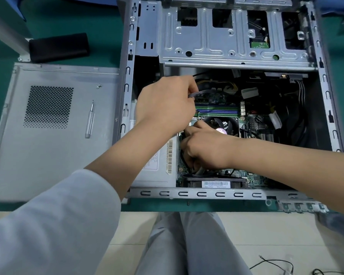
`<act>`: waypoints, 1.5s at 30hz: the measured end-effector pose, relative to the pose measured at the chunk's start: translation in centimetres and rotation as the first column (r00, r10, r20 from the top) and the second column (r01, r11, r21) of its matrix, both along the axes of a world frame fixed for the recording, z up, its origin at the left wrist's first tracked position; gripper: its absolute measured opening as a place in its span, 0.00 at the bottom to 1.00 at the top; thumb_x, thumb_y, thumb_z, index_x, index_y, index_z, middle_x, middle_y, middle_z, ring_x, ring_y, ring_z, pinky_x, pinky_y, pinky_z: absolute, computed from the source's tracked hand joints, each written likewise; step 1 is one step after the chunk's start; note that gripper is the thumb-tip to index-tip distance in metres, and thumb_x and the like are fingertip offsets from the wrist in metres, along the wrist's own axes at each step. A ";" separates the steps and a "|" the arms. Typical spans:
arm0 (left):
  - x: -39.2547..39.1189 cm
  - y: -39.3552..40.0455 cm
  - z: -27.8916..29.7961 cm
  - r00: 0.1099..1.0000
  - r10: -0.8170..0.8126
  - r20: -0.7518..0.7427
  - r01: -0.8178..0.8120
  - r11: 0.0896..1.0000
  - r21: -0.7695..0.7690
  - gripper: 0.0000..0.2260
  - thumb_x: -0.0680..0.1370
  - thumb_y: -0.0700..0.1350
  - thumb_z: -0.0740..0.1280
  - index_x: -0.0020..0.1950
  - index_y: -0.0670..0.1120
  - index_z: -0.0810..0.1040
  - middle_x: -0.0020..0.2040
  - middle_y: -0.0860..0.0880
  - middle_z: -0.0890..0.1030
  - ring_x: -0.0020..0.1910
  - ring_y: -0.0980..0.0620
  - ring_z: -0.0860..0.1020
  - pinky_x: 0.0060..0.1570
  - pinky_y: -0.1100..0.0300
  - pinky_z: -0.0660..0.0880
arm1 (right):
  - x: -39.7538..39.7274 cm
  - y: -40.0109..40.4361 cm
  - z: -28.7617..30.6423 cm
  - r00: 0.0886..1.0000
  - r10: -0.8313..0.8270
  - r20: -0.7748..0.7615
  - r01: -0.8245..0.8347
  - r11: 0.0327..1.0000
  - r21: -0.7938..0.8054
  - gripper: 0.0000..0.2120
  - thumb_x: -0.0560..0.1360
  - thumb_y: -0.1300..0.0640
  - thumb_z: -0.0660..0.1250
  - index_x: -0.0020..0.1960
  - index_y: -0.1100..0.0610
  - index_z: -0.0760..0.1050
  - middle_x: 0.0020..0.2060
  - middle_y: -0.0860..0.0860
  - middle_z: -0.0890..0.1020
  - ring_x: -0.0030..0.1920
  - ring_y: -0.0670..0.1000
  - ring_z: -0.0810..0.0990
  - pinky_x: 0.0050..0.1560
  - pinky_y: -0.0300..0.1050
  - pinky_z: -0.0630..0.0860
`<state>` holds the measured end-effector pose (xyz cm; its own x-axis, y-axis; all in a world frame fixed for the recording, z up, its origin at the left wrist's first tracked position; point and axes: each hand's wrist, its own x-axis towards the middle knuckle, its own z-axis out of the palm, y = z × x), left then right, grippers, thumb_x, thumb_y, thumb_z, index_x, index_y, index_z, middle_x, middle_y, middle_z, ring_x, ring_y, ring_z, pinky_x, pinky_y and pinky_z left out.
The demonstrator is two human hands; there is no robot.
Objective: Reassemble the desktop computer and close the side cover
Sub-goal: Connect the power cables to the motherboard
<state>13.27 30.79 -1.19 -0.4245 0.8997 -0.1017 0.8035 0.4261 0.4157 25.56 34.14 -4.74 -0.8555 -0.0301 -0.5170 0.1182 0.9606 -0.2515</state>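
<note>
An open computer case point(222, 46) lies on a green table point(99, 26). Inside it, the left hand point(165, 104) pinches a grey cable point(200, 93); the right hand point(205, 147) grips black wires point(184, 161). The side cover point(54, 151) lies just left.

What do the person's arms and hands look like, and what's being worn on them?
Both hands are bare: no gloves, rings or watch visible on the left hand or the right hand. The left arm wears a loose white long sleeve pushed up, leaving the forearm bare. The right forearm shows no sleeve within the frame.
</note>
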 end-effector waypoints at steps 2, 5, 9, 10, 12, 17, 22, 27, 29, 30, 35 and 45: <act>0.0 0.0 0.0 1.000 0.003 0.008 -0.003 1.000 0.006 0.09 0.74 0.46 0.64 0.50 0.59 0.78 0.43 0.57 0.81 0.39 0.53 0.73 0.36 0.61 0.64 | 0.0 0.0 0.1 1.000 -0.009 -0.002 0.009 1.000 0.001 0.04 0.71 0.55 0.69 0.44 0.48 0.80 0.44 0.44 0.78 0.50 0.46 0.61 0.52 0.44 0.55; 0.0 -0.1 -0.1 1.000 0.001 0.014 -0.001 1.000 0.014 0.09 0.74 0.46 0.64 0.49 0.59 0.78 0.43 0.57 0.81 0.39 0.53 0.73 0.36 0.60 0.64 | -0.1 -0.1 0.2 1.000 -0.019 0.008 0.018 1.000 0.024 0.05 0.72 0.58 0.68 0.45 0.51 0.80 0.44 0.46 0.78 0.52 0.48 0.63 0.51 0.43 0.55; 0.0 -0.1 0.0 1.000 0.010 0.020 -0.010 1.000 0.015 0.09 0.74 0.46 0.64 0.49 0.59 0.78 0.43 0.57 0.81 0.39 0.53 0.74 0.36 0.60 0.64 | -0.2 -0.6 0.4 1.000 0.024 0.004 -0.024 0.995 0.099 0.07 0.73 0.60 0.66 0.46 0.51 0.80 0.44 0.46 0.78 0.54 0.51 0.66 0.52 0.46 0.56; 0.0 -0.1 0.0 1.000 0.011 0.020 -0.012 1.000 0.013 0.09 0.74 0.46 0.64 0.50 0.59 0.78 0.43 0.57 0.81 0.40 0.53 0.75 0.37 0.60 0.64 | -0.2 -0.7 0.5 0.999 0.035 0.003 -0.035 0.993 0.116 0.07 0.73 0.60 0.65 0.46 0.51 0.79 0.44 0.46 0.78 0.54 0.52 0.66 0.53 0.46 0.58; 0.0 0.0 0.0 1.000 0.020 0.023 -0.020 1.000 0.007 0.09 0.74 0.46 0.64 0.50 0.59 0.78 0.44 0.57 0.81 0.42 0.52 0.77 0.37 0.61 0.65 | -0.2 -0.8 0.6 0.999 0.046 0.004 -0.046 0.990 0.132 0.07 0.72 0.60 0.65 0.46 0.51 0.79 0.44 0.46 0.78 0.54 0.52 0.67 0.54 0.47 0.59; -0.1 0.0 0.1 0.999 0.024 0.025 -0.024 1.000 0.005 0.09 0.74 0.46 0.64 0.49 0.59 0.78 0.44 0.57 0.81 0.42 0.52 0.77 0.38 0.61 0.65 | -0.2 -0.9 0.5 0.999 0.049 0.002 -0.049 0.990 0.130 0.07 0.73 0.61 0.63 0.46 0.51 0.79 0.43 0.46 0.77 0.53 0.53 0.68 0.54 0.47 0.59; -0.1 0.0 0.1 0.999 0.017 0.028 -0.017 1.000 0.013 0.10 0.74 0.45 0.63 0.50 0.59 0.78 0.45 0.57 0.81 0.44 0.52 0.77 0.38 0.60 0.66 | 0.2 -0.5 0.5 0.997 0.076 -0.033 -0.073 0.992 0.103 0.09 0.72 0.61 0.62 0.46 0.51 0.78 0.44 0.45 0.74 0.52 0.53 0.66 0.53 0.47 0.58; 0.0 0.0 0.1 1.000 0.015 0.021 -0.015 1.000 0.010 0.10 0.74 0.45 0.63 0.50 0.59 0.78 0.45 0.57 0.81 0.44 0.52 0.78 0.38 0.60 0.66 | -0.1 -0.4 0.7 0.997 0.076 0.017 -0.077 0.993 0.088 0.07 0.72 0.60 0.64 0.46 0.51 0.79 0.39 0.44 0.69 0.52 0.52 0.66 0.55 0.48 0.59; 0.0 0.0 0.1 1.000 0.014 0.019 -0.014 1.000 0.008 0.10 0.74 0.45 0.63 0.50 0.59 0.78 0.46 0.57 0.81 0.44 0.52 0.77 0.38 0.60 0.66 | -0.1 -0.4 0.7 0.997 0.075 0.020 -0.076 0.993 0.087 0.07 0.73 0.60 0.64 0.45 0.51 0.79 0.40 0.45 0.70 0.52 0.52 0.66 0.55 0.49 0.58; 0.0 0.0 0.1 1.000 0.013 0.018 -0.013 1.000 0.007 0.10 0.74 0.45 0.63 0.50 0.59 0.78 0.46 0.57 0.81 0.44 0.52 0.78 0.38 0.60 0.66 | -0.1 -0.5 0.7 0.997 0.072 0.024 -0.074 0.993 0.092 0.07 0.73 0.59 0.64 0.46 0.51 0.79 0.41 0.45 0.72 0.53 0.52 0.66 0.56 0.49 0.59; 0.1 0.0 0.2 1.000 0.015 0.009 -0.015 1.000 -0.002 0.10 0.74 0.45 0.63 0.51 0.59 0.78 0.46 0.56 0.82 0.45 0.51 0.78 0.38 0.60 0.65 | -0.1 -0.9 0.7 0.997 0.070 0.029 -0.074 0.989 0.131 0.08 0.72 0.60 0.63 0.46 0.51 0.79 0.44 0.45 0.77 0.54 0.52 0.67 0.59 0.50 0.62; 0.2 0.0 0.3 1.000 0.020 -0.003 -0.020 0.999 -0.026 0.10 0.74 0.46 0.63 0.51 0.59 0.78 0.45 0.55 0.81 0.41 0.50 0.75 0.38 0.60 0.64 | -0.2 -1.2 0.7 0.988 0.149 0.044 -0.155 0.967 0.204 0.09 0.73 0.61 0.62 0.48 0.50 0.77 0.47 0.46 0.79 0.56 0.53 0.68 0.58 0.53 0.60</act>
